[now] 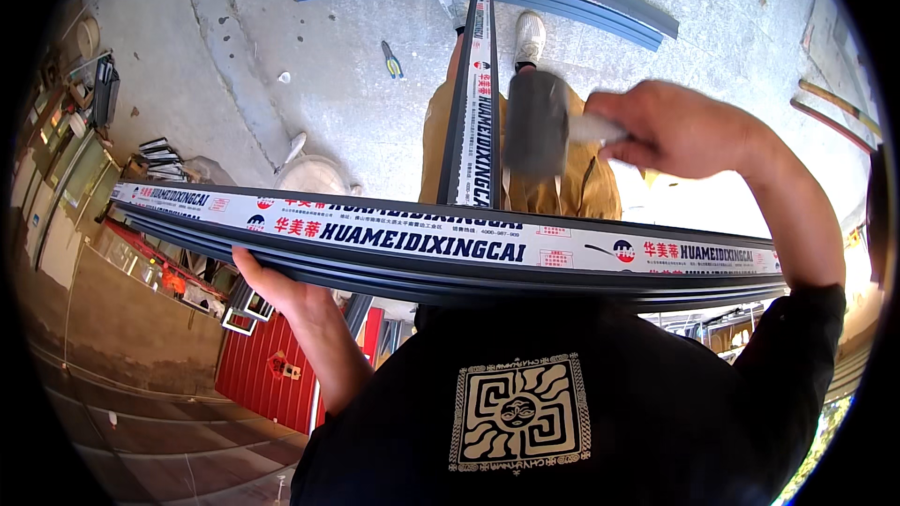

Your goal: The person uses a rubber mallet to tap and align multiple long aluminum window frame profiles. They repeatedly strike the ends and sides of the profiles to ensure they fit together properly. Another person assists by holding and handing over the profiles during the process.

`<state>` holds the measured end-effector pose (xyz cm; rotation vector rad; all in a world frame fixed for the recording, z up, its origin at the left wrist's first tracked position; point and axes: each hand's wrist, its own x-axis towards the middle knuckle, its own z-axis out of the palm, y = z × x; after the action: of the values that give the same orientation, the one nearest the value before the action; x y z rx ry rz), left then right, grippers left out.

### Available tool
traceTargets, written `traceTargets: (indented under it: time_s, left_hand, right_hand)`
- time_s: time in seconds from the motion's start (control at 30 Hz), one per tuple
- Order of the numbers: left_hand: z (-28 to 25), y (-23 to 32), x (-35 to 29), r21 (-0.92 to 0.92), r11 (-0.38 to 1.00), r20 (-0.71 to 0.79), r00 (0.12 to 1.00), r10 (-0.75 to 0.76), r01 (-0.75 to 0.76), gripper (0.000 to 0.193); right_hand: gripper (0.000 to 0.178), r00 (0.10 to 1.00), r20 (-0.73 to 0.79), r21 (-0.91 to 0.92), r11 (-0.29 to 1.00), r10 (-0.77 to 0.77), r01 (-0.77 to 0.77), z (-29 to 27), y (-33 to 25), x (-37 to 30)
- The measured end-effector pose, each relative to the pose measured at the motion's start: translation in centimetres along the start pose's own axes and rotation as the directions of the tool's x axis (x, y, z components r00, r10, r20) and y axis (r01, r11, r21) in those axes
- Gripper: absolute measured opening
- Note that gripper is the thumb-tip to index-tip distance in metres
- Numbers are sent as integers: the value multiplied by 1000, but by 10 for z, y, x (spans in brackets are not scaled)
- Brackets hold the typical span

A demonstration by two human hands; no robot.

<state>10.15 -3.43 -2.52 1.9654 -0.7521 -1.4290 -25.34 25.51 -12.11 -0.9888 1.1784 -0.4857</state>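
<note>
A long dark metal profile (375,242) with white printed protective film lies across in front of my chest. Below its left half, my left hand (272,283) grips its near edge; the thumb shows, and most fingers are hidden. A narrower filmed bar (479,103) meets the profile near its middle and runs away toward the floor. My right hand (670,126) is closed round the pale handle of a dark-headed mallet (537,124). Motion blurs the mallet. Its head is just right of the narrower bar, above the long profile.
Blue-grey profiles (600,7) lie across the floor at the far end of the narrower bar. My two shoes (530,36) stand either side of that bar. Pliers (391,60) lie on the concrete to the left. A round pale object (314,178) is partly behind the long profile.
</note>
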Motion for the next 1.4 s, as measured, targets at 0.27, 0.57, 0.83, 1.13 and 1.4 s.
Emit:
traceTargets:
  time_s: [0.27,0.57,0.83,1.13,1.4]
  left_hand:
    - [-3,2,2,4,1000,-6,1000,-16,16,57]
    - [-9,2,10,23,999,15,999,-29,28,59]
    - [-11,3,9,22,1000,15,1000,-11,11,56]
    - [-5,0,8,-2,1000,32,999,-20,20,59]
    - [4,4,-1,-59,994,58,995,-87,90,58]
  right_hand:
    - [27,980,160,-121,988,115,-96,16,-21,-5]
    - [30,980,159,-22,993,117,-115,20,-11,-1]
    - [26,1000,8,-2,1000,13,-13,24,-2,-2]
    - [34,916,-401,-108,993,6,-54,-2,-12,-3]
    - [43,910,-383,120,985,159,-122,24,-70,-49]
